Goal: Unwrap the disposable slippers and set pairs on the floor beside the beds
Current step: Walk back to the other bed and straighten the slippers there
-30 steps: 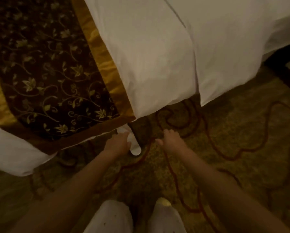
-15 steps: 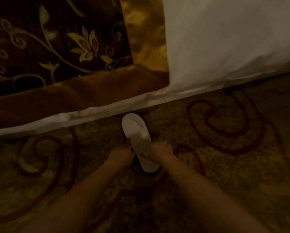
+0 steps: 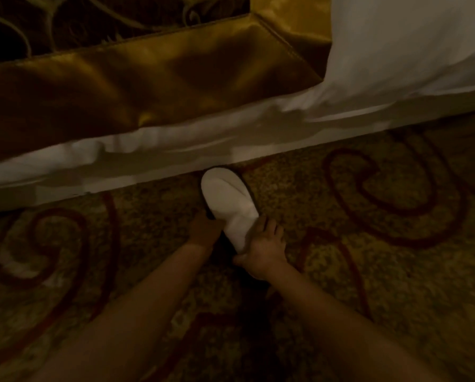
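The right hand [image 3: 264, 252] is pinching the white slipper [image 3: 229, 202] at its heel. The left hand [image 3: 204, 230] is touching the other edge, its grip too dim to tell. A second ago both were only reaching. Now the slipper is lying on the carpet [image 3: 368, 271], toe at the bed sheet [image 3: 175, 150], likely nearly placed. No writing is showing.

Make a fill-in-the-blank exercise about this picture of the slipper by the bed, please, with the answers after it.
1. The slipper on the carpet is ____ in colour.
2. Its toe end nearly reaches the pale skirt of the ____.
3. The left hand is at the slipper's left side, the right hand at its ____ side.
4. The carpet shows curling lines of dark ____.

Missing words: white; bed; right; red.
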Demonstrator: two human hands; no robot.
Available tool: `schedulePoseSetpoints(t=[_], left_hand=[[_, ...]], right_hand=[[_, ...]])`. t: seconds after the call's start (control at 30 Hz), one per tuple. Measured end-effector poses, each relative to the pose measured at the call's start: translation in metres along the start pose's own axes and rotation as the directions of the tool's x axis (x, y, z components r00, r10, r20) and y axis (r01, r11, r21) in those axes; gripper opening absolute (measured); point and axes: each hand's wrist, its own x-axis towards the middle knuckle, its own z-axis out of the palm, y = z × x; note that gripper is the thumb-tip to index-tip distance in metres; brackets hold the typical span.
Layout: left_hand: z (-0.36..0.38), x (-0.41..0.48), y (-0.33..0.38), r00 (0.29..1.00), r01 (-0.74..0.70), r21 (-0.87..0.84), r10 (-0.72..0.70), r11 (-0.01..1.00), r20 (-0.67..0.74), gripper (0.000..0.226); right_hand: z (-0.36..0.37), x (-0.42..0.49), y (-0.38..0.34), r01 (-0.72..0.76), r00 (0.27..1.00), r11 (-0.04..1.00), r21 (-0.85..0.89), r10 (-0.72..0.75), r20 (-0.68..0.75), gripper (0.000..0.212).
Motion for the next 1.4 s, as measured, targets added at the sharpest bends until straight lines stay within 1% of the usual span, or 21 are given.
schedulePoseSetpoints(t=[0.07,0.13,0.23,0.33,0.4,0.5,0.57,0.67,0.77,0.83,0.9,0.97,1.03,1.1,1.13,1.17,1.23,1.27,1.33,1.37,1.4], left_hand=[[0.002,-0.002,-0.001,1.0,0.004,-0.092,-0.004,0.996,0.002,0.054],[0.002,-0.006,0.001,0.999,-0.03,-0.123,0.027,0.992,-0.029,0.057],[-0.003,-0.012,0.004,0.999,-0.042,-0.188,0.042,0.981,-0.005,0.06],[-0.01,-0.017,0.003,0.999,-0.045,-0.261,0.046,0.964,0.001,0.063],[-0.014,-0.018,0.0,0.999,-0.041,-0.297,0.048,0.954,0.014,0.064],[-0.018,-0.019,-0.007,1.0,0.0,-0.295,0.001,0.955,0.005,0.061],[-0.022,-0.018,-0.012,0.998,-0.001,-0.285,-0.019,0.959,-0.066,0.056],[-0.031,-0.02,-0.018,0.987,-0.038,-0.209,0.004,0.977,-0.163,0.053],[-0.039,-0.021,-0.023,0.982,-0.046,-0.149,0.017,0.988,-0.188,0.055],[-0.041,-0.021,-0.026,0.982,-0.047,-0.149,0.019,0.988,-0.187,0.054],[-0.042,-0.023,-0.027,0.982,-0.06,-0.157,0.03,0.986,-0.188,0.053],[-0.041,-0.025,-0.027,0.982,-0.062,-0.15,0.033,0.987,-0.187,0.055],[-0.039,-0.026,-0.026,0.983,-0.062,-0.138,0.036,0.989,-0.182,0.057],[-0.037,-0.026,-0.024,0.98,-0.076,-0.143,0.047,0.987,-0.195,0.056],[-0.036,-0.026,-0.022,0.977,-0.084,-0.159,0.05,0.984,-0.205,0.055],[-0.036,-0.027,-0.021,0.976,-0.087,-0.183,0.047,0.979,-0.211,0.054],[-0.036,-0.028,-0.018,0.978,-0.083,-0.233,0.034,0.969,-0.207,0.054],[-0.036,-0.027,-0.017,0.98,-0.079,-0.267,0.026,0.961,-0.196,0.051],[-0.038,-0.029,-0.013,0.984,-0.078,-0.337,0.018,0.938,-0.176,0.039],[-0.04,-0.031,-0.011,0.983,-0.096,-0.329,0.036,0.939,-0.182,0.032],[-0.042,-0.032,-0.009,0.975,-0.136,-0.264,0.08,0.955,-0.209,0.029]], right_hand=[[-0.001,-0.002,0.005,0.011,1.0,1.0,0.01,-0.011,-0.013,0.125],[-0.002,-0.004,0.011,0.043,0.998,0.999,0.014,-0.042,-0.042,0.123],[-0.006,-0.009,0.019,0.093,0.994,0.995,0.024,-0.091,-0.061,0.123],[-0.009,-0.015,0.023,0.115,0.989,0.989,0.09,-0.106,-0.101,0.122],[-0.012,-0.016,0.024,0.118,0.99,0.982,0.145,-0.104,-0.1,0.121],[-0.014,-0.014,0.027,0.078,0.993,0.979,0.187,-0.06,-0.098,0.119],[-0.015,-0.012,0.03,0.014,0.992,0.986,0.168,0.008,-0.128,0.117],[-0.016,-0.012,0.04,-0.081,0.98,0.992,0.093,0.096,-0.174,0.114],[-0.012,-0.012,0.049,-0.097,0.984,0.995,-0.036,0.091,-0.156,0.113],[-0.008,-0.014,0.05,-0.119,0.986,0.99,-0.077,0.108,-0.124,0.113],[-0.005,-0.016,0.047,-0.119,0.986,0.987,-0.113,0.103,-0.134,0.111],[-0.003,-0.02,0.037,-0.038,0.981,0.989,-0.142,0.01,-0.195,0.102],[-0.003,-0.025,0.02,0.151,0.957,0.983,-0.108,-0.173,-0.234,0.089],[-0.002,-0.032,0.001,0.318,0.925,0.945,-0.079,-0.327,-0.195,0.079],[0.0,-0.036,-0.007,0.362,0.915,0.929,-0.081,-0.371,-0.162,0.074],[0.003,-0.041,-0.012,0.388,0.909,0.918,-0.082,-0.396,-0.129,0.07],[0.009,-0.047,-0.019,0.389,0.915,0.92,-0.054,-0.393,-0.091,0.058],[0.01,-0.048,-0.021,0.38,0.918,0.924,-0.034,-0.381,-0.105,0.05],[0.009,-0.049,-0.025,0.379,0.911,0.925,-0.019,-0.377,-0.169,0.035],[0.008,-0.048,-0.027,0.381,0.904,0.924,-0.013,-0.376,-0.203,0.03],[0.006,-0.048,-0.028,0.38,0.9,0.925,0.013,-0.366,-0.238,0.026]])
